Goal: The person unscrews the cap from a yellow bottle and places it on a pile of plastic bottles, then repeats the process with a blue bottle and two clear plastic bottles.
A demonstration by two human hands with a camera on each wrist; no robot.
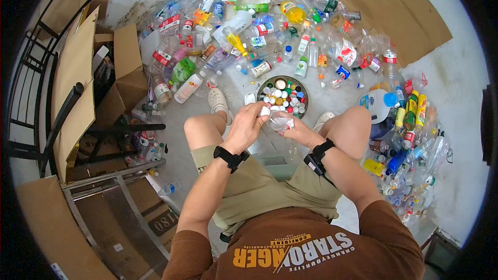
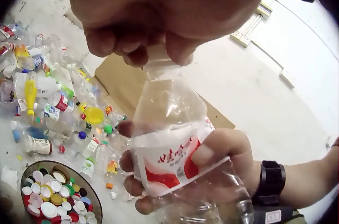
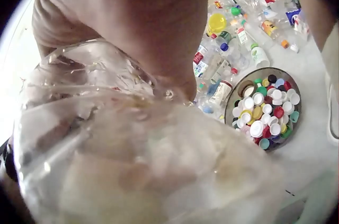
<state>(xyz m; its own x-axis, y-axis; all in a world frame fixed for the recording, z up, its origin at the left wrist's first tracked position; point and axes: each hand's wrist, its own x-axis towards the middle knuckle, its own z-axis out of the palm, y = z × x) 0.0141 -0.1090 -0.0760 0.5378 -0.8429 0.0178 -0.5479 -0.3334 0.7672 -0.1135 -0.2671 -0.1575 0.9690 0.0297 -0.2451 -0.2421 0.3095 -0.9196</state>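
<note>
Left hand [image 1: 245,127]: grip pinching white cap [image 2: 158,54] | right hand [image 1: 302,134]: grip clamped round clear bottle [image 2: 169,97] (flimsy stuff), between both grips | bowl [image 3: 251,78] beyond grips | risk: squeezing hard could buckle it

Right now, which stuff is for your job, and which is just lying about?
For the job, it seems:
clear bottle in the right hand
white cap in the left hand
bowl of caps
probably the piled bottles

Probably just there:
cardboard boxes
black metal frame
</note>
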